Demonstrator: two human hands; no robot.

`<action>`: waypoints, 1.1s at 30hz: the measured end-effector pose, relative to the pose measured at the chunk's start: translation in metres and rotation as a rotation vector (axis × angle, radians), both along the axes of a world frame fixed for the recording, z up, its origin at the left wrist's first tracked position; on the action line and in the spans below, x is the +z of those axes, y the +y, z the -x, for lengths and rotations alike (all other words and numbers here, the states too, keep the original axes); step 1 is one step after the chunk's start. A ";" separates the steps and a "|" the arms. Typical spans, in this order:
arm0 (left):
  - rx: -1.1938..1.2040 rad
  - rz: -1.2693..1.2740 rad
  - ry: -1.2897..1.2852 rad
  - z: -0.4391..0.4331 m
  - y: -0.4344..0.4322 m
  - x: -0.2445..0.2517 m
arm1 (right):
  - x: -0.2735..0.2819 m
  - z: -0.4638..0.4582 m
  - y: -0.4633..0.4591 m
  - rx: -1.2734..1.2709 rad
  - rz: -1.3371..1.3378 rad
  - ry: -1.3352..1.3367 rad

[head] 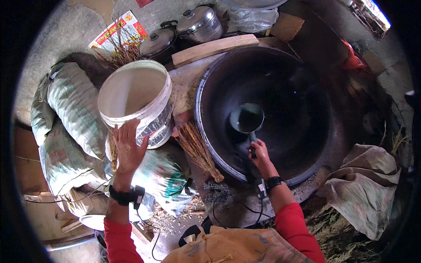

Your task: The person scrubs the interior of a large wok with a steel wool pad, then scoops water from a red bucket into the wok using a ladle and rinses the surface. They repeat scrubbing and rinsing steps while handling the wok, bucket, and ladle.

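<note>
My right hand (260, 152) grips the dark handle of a round ladle (247, 117), whose bowl is inside a large dark wok (306, 108) set into a stove. What the ladle's bowl holds is too dark to tell. Fingers spread and with nothing in it, my left hand (129, 148) is at the near side of a white plastic bucket (135, 113); whether it touches the bucket is unclear. The bucket's pale inside is visible, and its outer wall bears a dark label. Between bucket and wok lies a straw whisk broom (199, 151), against the wok's rim.
Stuffed woven sacks (77, 108) are piled at the left. Beyond the wok lie a wooden board (215, 49) and lidded metal pots (199, 24). A loose sackcloth (365, 190) covers dry brush (342, 233) at right. Cables (158, 233) hang from both wrist straps.
</note>
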State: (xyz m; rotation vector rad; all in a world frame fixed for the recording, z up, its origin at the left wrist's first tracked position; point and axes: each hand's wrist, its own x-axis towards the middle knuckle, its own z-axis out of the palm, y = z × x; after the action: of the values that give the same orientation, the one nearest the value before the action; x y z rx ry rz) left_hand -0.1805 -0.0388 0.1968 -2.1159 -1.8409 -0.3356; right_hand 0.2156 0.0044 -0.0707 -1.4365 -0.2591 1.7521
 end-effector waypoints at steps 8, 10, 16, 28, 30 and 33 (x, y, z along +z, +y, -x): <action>0.074 0.035 -0.104 0.014 -0.030 -0.009 | 0.113 0.022 -0.019 0.096 0.006 0.294; 0.077 0.004 -0.087 0.020 -0.035 -0.010 | 0.143 0.032 -0.012 0.152 -0.113 0.203; 0.123 -0.088 -0.054 0.037 -0.030 0.000 | 0.225 0.071 0.015 0.302 -0.509 0.036; 0.079 -0.099 -0.571 0.023 -0.056 0.000 | 0.265 0.160 0.048 0.562 -1.318 -0.860; 0.012 -0.069 -0.761 0.015 -0.065 0.000 | 0.262 0.159 0.043 0.478 -1.255 -0.777; 0.006 0.157 -1.081 -0.004 -0.069 -0.002 | 0.262 0.158 0.020 0.408 -0.983 -0.242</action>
State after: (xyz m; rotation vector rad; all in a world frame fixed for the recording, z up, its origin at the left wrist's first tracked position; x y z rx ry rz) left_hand -0.1765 -0.1077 0.1945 -2.1934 -2.4194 -1.6281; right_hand 0.0572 0.0249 0.1909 -0.8662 -1.4015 1.3765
